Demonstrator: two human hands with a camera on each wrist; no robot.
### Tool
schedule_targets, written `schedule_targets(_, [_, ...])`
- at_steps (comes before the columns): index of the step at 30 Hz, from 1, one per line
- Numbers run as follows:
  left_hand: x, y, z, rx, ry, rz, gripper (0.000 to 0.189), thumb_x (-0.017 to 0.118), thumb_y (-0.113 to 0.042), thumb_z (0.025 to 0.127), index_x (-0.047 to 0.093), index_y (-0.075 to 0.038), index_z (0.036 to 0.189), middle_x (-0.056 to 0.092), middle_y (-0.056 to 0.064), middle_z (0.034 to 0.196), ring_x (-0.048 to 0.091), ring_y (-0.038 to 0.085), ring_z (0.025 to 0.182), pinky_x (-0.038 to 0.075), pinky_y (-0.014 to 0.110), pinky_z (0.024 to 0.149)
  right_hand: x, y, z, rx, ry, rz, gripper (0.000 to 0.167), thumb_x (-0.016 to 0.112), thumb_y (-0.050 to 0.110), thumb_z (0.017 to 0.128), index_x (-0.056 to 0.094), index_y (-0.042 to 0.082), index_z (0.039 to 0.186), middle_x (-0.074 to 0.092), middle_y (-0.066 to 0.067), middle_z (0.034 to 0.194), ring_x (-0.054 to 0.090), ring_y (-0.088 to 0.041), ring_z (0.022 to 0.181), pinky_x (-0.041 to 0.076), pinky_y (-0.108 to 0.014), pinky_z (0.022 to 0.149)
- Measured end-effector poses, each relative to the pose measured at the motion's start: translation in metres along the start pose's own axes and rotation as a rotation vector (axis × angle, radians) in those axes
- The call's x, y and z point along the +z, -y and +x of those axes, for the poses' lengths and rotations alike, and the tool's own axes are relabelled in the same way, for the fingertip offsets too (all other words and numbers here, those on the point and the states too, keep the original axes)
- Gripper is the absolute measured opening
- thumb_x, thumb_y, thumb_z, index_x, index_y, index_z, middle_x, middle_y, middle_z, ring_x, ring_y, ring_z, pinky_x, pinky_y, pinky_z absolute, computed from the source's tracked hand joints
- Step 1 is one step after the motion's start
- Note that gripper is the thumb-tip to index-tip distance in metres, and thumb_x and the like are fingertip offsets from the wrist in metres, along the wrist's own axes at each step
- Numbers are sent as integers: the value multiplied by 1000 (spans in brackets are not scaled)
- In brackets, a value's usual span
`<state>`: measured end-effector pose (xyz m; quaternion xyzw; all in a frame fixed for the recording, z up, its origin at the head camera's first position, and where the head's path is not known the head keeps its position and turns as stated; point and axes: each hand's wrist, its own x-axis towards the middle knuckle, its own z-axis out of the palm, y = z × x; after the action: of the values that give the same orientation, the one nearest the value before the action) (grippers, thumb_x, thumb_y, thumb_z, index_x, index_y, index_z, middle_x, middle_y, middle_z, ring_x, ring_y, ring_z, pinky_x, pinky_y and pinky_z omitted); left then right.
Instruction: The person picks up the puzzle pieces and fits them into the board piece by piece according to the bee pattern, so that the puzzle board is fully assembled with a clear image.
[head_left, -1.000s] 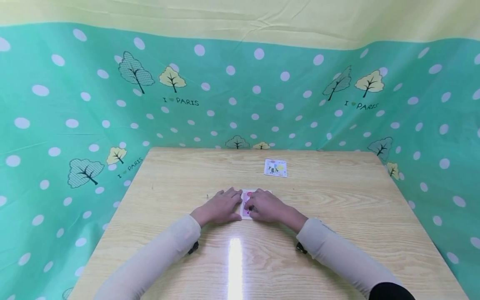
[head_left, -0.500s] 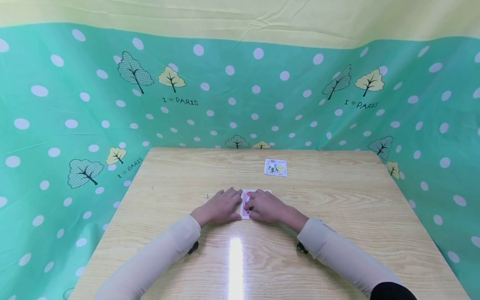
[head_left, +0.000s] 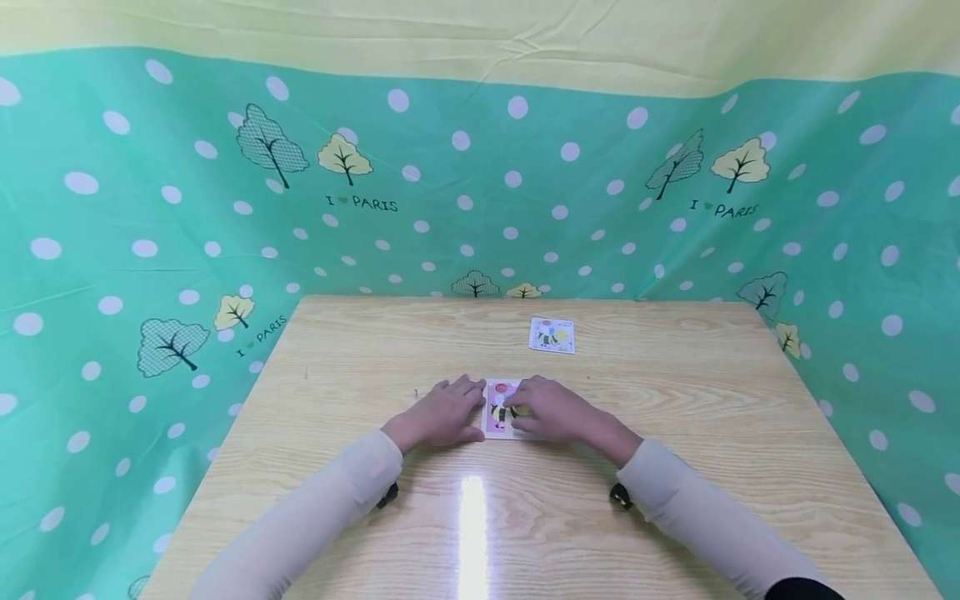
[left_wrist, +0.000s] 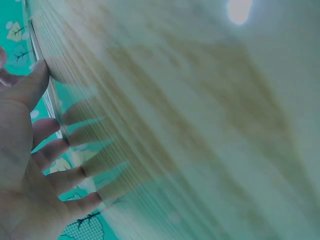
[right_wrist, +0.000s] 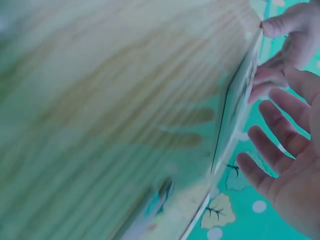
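Note:
A small flat picture card with a white border lies on the table, showing a yellow-and-black striped bee on pink. My left hand rests along its left edge, thumb at the near corner and fingers spread towards the far one. Over the card's right part hovers my right hand, hiding that side in the head view. The right wrist view has the right hand with loosely extended fingers, apart from the thin card. In the left wrist view, the left hand's thumb and fingertips meet the card's edge.
A second bee picture card lies farther back, right of centre. The wooden table ends at a green dotted cloth behind and on both sides. A bright light reflection falls on the near tabletop.
My right hand has drawn back to the right with its fingers loosened, uncovering more of the bee picture. The left hand and both cards stay where they were.

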<state>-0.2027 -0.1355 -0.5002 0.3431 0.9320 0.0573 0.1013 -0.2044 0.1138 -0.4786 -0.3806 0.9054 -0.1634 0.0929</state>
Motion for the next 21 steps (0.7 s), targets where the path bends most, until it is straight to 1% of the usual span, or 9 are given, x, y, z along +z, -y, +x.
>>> schedule_targets(4, [-1, 0, -1, -3, 2, -5, 65, 64, -56, 94, 56, -10, 139, 40, 16, 162, 37, 41, 149, 37, 62, 119, -7, -3, -12, 49, -11, 48, 34, 69, 29, 96, 72, 14, 126, 72, -4, 123, 64, -23, 117, 54, -44, 104])
schedule_targets(7, [0, 0, -1, -7, 9, -4, 66, 64, -57, 94, 55, -10, 140, 39, 16, 162, 36, 40, 150, 36, 61, 120, -10, -6, -20, 85, -10, 62, 34, 69, 28, 97, 72, 13, 126, 71, -3, 123, 63, -23, 119, 53, -44, 106])
schedule_targets(10, [0, 1, -1, -12, 11, -10, 66, 64, -57, 94, 55, -10, 140, 38, 16, 163, 36, 41, 150, 35, 62, 120, -12, -12, -28, 93, -13, 65, 33, 68, 27, 97, 72, 12, 126, 72, -4, 121, 64, -23, 117, 54, -45, 105])
schedule_targets(15, [5, 2, 1, -13, 11, 3, 67, 64, -58, 94, 55, -11, 141, 38, 16, 163, 35, 40, 151, 35, 61, 120, -13, -23, -41, 76, -4, 70, 30, 68, 26, 97, 73, 12, 124, 72, -4, 119, 64, -22, 114, 55, -45, 101])
schedule_targets(18, [6, 3, 1, -11, 11, 6, 67, 63, -58, 94, 54, -11, 141, 37, 15, 163, 35, 40, 151, 35, 61, 120, -13, -30, -50, 87, -1, 67, 31, 69, 26, 97, 72, 12, 125, 72, -3, 120, 64, -22, 115, 54, -45, 103])
schedule_targets(21, [5, 2, 2, -9, 9, 3, 67, 63, -58, 94, 55, -11, 141, 37, 15, 163, 35, 40, 151, 35, 61, 120, -13, -37, -59, 113, -8, 52, 32, 70, 27, 96, 72, 12, 125, 72, -2, 120, 65, -22, 115, 52, -47, 107])
